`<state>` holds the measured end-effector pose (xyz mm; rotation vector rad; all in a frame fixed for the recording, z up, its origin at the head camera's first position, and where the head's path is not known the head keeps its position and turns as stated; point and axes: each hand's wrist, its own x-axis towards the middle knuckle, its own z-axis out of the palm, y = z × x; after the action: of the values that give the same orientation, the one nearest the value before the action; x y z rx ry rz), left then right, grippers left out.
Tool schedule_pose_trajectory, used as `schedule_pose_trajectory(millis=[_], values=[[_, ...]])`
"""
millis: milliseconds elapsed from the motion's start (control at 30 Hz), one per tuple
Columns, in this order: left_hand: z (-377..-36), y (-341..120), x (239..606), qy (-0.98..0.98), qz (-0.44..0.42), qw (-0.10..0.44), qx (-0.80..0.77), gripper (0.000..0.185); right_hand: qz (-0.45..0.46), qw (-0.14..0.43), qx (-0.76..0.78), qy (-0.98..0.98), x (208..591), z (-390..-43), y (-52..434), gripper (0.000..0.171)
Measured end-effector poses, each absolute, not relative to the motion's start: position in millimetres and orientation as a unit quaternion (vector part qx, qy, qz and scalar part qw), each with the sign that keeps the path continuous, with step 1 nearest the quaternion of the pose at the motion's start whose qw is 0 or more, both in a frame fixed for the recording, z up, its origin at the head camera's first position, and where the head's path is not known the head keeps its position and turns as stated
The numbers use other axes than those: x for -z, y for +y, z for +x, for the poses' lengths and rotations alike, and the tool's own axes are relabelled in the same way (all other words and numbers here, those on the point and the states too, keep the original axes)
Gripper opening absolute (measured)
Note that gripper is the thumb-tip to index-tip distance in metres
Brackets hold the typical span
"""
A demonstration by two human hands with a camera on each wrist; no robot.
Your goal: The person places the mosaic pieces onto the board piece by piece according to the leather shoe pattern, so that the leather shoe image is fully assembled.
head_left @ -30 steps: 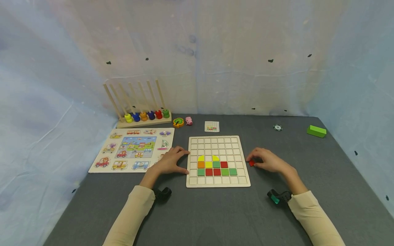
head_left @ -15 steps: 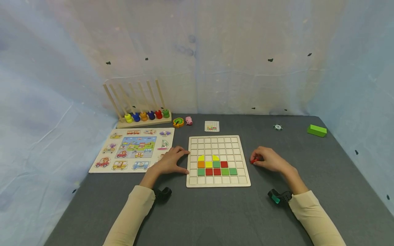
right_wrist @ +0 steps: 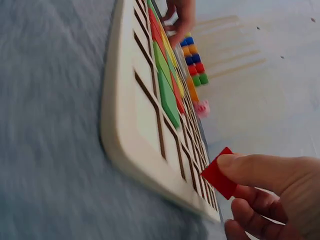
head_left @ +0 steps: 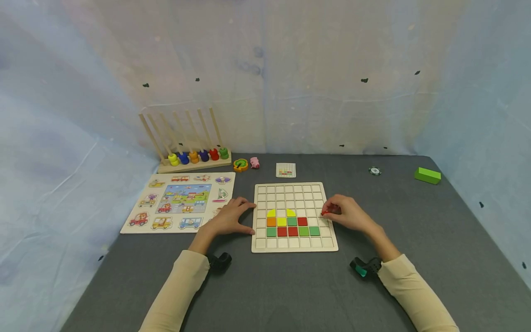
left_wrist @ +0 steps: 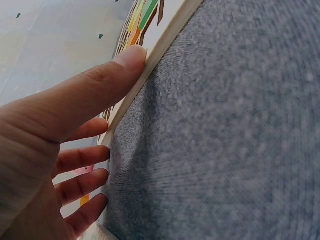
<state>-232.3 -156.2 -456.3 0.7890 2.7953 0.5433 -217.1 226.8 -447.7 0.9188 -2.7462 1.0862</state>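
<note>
Two hands: your right hand (head_left: 346, 214) pinches a red tile (right_wrist: 220, 173) just over the grid board (head_left: 294, 247) edge; your left hand (head_left: 229, 218), fingers straight, braces the board's far side.
Risk: a tilted tile could catch on a cell rim, or nudge the green tiles (head_left: 314, 231) beside your fingers.
Writing: none readable; pattern card (head_left: 286, 170) too small.

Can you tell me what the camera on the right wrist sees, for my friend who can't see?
The right hand pinches a small red square tile just above the edge of a wooden grid board. Green and red tiles sit in the board.
</note>
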Motion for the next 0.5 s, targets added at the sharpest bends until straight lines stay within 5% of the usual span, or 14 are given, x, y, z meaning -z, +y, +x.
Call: schedule_pose_trajectory(millis=[500], values=[[-232.2, -155.9, 455.8, 0.943, 0.264, 0.095, -0.178, 0.080, 0.308, -0.020, -0.370, -0.877, 455.7, -215.1, 198.5, 0.005]])
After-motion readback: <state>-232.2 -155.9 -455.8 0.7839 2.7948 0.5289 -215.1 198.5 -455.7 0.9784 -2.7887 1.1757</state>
